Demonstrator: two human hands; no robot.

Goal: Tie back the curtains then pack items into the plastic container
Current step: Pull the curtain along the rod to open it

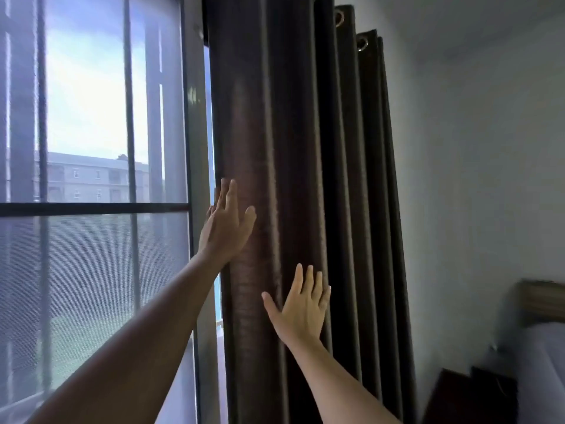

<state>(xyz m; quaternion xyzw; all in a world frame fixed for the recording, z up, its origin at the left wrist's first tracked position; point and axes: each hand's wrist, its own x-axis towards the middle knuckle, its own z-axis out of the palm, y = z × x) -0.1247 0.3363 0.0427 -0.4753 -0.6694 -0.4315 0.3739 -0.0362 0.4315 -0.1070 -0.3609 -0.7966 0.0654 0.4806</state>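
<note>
A: Curtain (293,179)?
B: Dark brown, plain, faint sheen; silver eyelets (362,44).
A: Window frame (91,208)?
B: Black bars, grey mesh screen.
A: Right wall (474,148)?
B: Pale grey-white. Headboard (542,299) far right, brown wood grain.

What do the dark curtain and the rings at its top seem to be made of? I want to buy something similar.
The curtain looks like a thick woven fabric, dark brown with a faint sheen: light streaks run down its deep, stiff folds. Which fibre it is cannot be told. The rings look like polished metal eyelets, silvery and reflective, though metallic-coated plastic is possible. Both open hands, left and right, lie flat against it.
</note>
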